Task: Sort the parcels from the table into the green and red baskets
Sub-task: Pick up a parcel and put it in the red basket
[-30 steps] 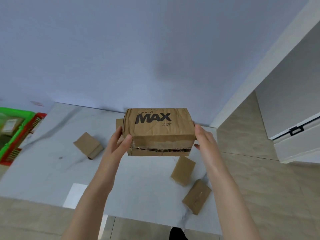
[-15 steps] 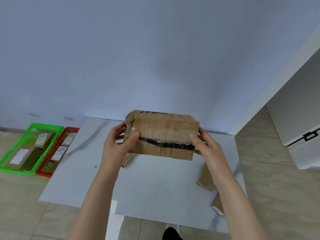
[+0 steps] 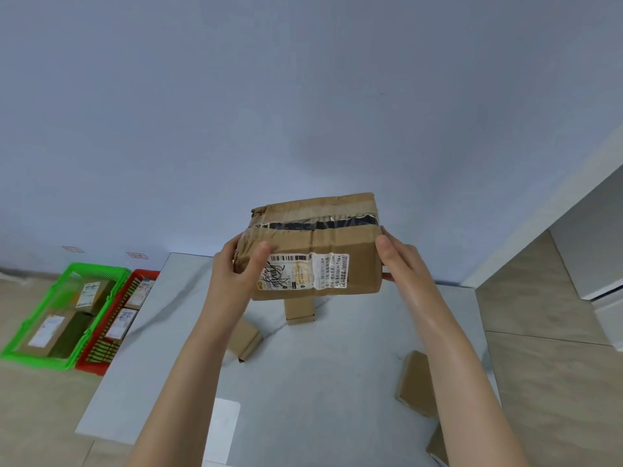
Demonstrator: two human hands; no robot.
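A large crumpled cardboard parcel (image 3: 317, 246) is held in the air above the grey table (image 3: 303, 382), its white shipping label facing me. My left hand (image 3: 237, 274) grips its left end with the thumb on the front face. My right hand (image 3: 401, 261) holds the right end. Several small cardboard parcels lie on the table: one (image 3: 299, 310) right below the held parcel, one (image 3: 244, 338) beside my left forearm, one (image 3: 416, 382) by my right forearm. The green basket (image 3: 67, 311) and the red basket (image 3: 116, 318) stand on the floor at the left, each with labelled parcels inside.
Another small parcel (image 3: 438, 446) shows at the table's near right corner. A pale wall stands behind the table. A white cabinet (image 3: 593, 251) is at the right, with tiled floor between it and the table.
The parcel has been turned over in both hands: the printed MAX face gave way to the taped seam, and now the shipping label faces me. My view shifted right, showing the baskets more.
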